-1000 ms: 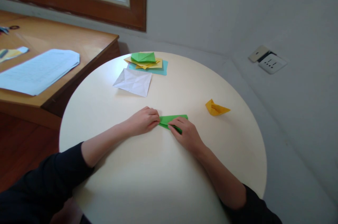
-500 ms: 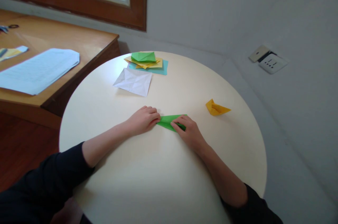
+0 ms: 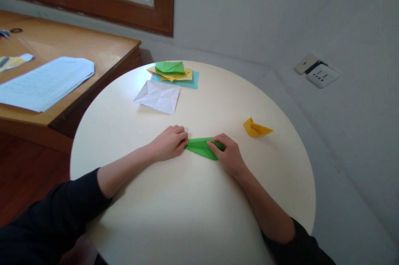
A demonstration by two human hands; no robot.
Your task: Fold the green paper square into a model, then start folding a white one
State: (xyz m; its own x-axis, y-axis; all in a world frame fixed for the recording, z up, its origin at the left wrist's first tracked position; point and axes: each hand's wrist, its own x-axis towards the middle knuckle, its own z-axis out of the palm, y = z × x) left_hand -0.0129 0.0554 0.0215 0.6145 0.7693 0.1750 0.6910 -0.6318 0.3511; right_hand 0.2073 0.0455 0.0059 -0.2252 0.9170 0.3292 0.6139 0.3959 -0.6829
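Left hand (image 3: 170, 143) pinches the tip of the folded green paper (image 3: 201, 148) flat on the counter (image 3: 193, 206); right hand (image 3: 229, 157) presses its other end

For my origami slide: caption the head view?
Left hand and right hand press a folded green paper flat on a round table.

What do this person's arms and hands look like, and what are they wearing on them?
Both arms wear dark, near-black long sleeves pushed up toward the elbows, so the forearms are bare. The left hand and right hand are bare too: no gloves, and no rings, watch or bracelets that show. The left sleeve looks loose and soft.
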